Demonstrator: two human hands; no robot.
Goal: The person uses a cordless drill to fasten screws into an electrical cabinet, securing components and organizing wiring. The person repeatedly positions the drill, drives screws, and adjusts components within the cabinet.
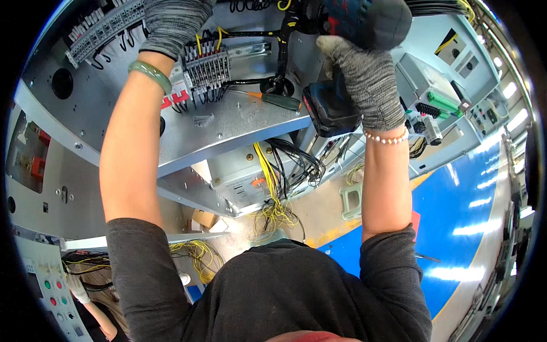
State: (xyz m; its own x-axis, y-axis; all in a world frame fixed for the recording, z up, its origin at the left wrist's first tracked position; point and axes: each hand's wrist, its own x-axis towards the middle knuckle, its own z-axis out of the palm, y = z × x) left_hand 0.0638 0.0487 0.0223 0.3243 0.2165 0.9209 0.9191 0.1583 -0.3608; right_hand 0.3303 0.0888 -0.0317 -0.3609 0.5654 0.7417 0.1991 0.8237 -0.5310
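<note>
My right hand [367, 82], in a grey knitted glove, is wrapped round the handle of a cordless drill [379, 24] with a black battery at its base. The drill's front end runs out of the picture at the top. My left hand [174, 25], gloved alike, reaches up inside the metal cabinet; the upper edge cuts off its fingers. Just below it, a row of terminal blocks [208, 71] with black and yellow wires sits on a rail. A screwdriver [279, 101] with a green and orange handle lies on the cabinet's metal shelf [228, 122], between my arms.
Another terminal strip [111, 28] is at the upper left. Yellow and black cables [268, 171] hang below the shelf toward the floor. An open cabinet door [433, 85] carries devices at right. A green stool [351, 201] stands below. At lower left, another person's gloved hand [78, 289] is near a button panel.
</note>
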